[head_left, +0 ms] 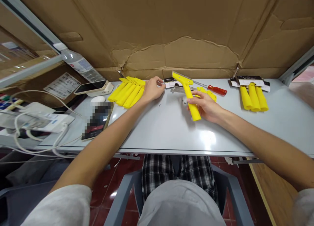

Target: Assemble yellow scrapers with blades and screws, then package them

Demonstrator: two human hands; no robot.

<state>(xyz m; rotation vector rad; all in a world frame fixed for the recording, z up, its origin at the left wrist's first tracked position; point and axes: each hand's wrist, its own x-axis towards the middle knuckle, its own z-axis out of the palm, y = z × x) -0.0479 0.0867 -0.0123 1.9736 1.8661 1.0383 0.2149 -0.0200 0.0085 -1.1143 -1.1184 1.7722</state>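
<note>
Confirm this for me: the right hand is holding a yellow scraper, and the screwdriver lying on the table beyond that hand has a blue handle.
Not quite: the handle color is wrong. The head view shows that the screwdriver on the table beyond the right hand has a red handle, not a blue one. That hand does hold a yellow scraper.

- Whether the fingertips of the left hand point(154, 88) touch anything cannot be told.
- The right hand point(205, 105) and the yellow scraper point(188, 92) partly cover the yellow pieces point(212, 95) behind.
- The metal bits point(159, 105) on the bench point(152, 131) are too small to identify.
- The phone point(98, 121) is partly pixelated.
- The carton label point(64, 85) is unreadable.
- The right edge cuts off the right sleeve point(304, 206).
</note>
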